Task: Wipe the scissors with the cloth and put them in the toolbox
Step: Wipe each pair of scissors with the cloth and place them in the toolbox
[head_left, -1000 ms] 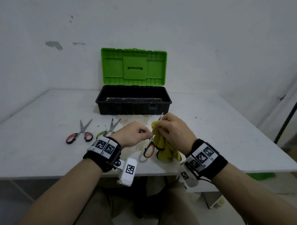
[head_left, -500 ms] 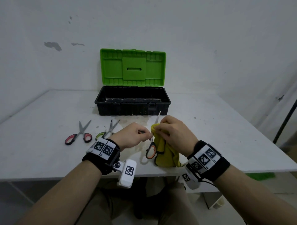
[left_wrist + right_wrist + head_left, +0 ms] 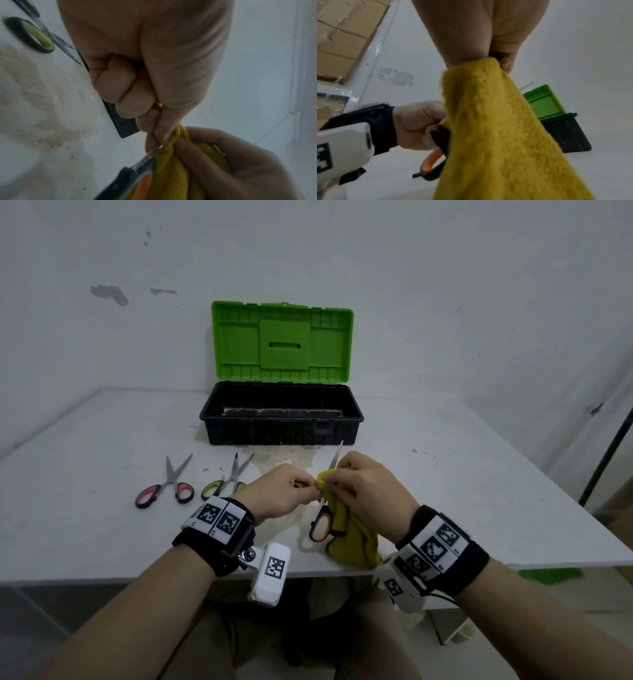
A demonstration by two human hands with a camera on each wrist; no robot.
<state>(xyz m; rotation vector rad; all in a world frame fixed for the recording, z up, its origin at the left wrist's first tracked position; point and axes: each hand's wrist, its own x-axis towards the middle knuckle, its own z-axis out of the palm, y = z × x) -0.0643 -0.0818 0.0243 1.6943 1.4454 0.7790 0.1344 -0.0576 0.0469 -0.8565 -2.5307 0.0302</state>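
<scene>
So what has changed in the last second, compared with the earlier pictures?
Very little. The right hand with the yellow cloth has slid slightly down the blade, so more of its tip shows. The left hand still holds the orange-handled scissors. The two other scissors and the open toolbox stayed put.

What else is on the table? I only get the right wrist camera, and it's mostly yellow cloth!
Observer: Two more scissors lie left of the hands, a red-handled pair and a green-handled pair.
Operator: Where's the pointy end of the orange ones?
Observer: The orange scissors poke their blade tip up past the right hand, toward the toolbox.
Operator: How's the other hand holding them?
Observer: The left hand pinches the metal just above the handle, beside the cloth.
</scene>
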